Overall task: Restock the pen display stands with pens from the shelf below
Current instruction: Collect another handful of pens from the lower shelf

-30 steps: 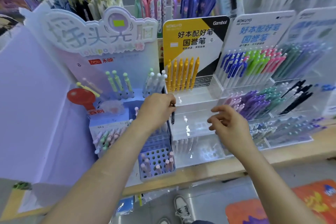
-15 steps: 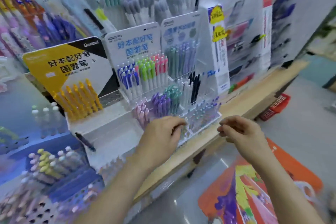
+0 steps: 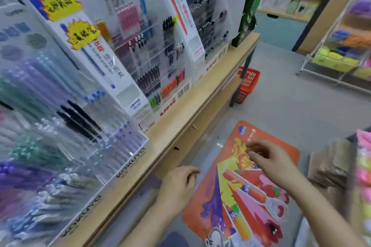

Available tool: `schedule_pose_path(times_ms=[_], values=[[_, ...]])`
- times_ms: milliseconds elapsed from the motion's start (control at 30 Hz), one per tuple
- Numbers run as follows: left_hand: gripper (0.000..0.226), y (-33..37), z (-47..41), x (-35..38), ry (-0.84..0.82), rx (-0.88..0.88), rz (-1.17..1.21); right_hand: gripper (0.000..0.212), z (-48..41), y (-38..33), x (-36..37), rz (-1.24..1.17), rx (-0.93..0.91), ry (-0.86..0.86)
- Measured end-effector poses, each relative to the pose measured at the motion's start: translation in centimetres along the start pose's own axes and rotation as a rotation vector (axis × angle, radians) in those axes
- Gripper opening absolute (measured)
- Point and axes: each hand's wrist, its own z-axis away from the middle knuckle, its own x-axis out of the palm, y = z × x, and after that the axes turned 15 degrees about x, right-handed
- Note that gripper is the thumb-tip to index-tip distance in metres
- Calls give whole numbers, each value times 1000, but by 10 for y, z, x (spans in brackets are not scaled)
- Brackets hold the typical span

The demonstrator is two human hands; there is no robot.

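As they hover near the wooden shelf [image 3: 181,124], the left hand [image 3: 178,185] and right hand [image 3: 270,159] curl loosely, empty.

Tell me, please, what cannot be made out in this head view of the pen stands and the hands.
Head view:
Clear acrylic Kokuyo pen stand: motion blur hides which slots lack pens.
Shelf under the light wooden counter: hidden by the counter's edge.
Left hand: palm faces away, contents unseen.
Right hand: blurred fingertips, pinch uncertain.

Heavy motion blur over the near pens [image 3: 36,158]
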Motion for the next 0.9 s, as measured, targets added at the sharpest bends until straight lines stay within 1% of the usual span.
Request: schedule_pose_path(times_ms=[100, 200, 333, 433, 533, 600, 700, 767, 833, 900], values=[[26, -23, -35, 34, -76, -103, -5, 25, -43, 19, -4, -48, 82, -19], [30, -61, -66, 69, -161, -206, -30, 25, -89, 36, 13, -71, 145, -43], [32, -129, -113, 126, -199, -253, -67, 39, -165, 65, 58, -53, 131, -86], [37, -185, -148, 172, -192, -323, -104, 50, -234, 91, 96, 3, 94, -145], [42, -249, -181, 220, -95, -316, -207, 61, -305, 121, 140, 106, 24, -222], [41, -288, -207, 242, 5, -284, -358, 71, -354, 138, 170, 224, -80, -226], [42, -333, -243, 261, 101, -235, -565, 82, -419, 150, 216, 338, -277, -192], [45, -358, -259, 266, 173, -220, -656, 94, -455, 147, 249, 406, -403, -141], [45, -383, -269, 269, 238, -212, -773, 109, -488, 141, 286, 500, -473, -75], [42, -403, -278, 263, 335, -225, -879, 119, -516, 132, 320, 589, -526, -17]])
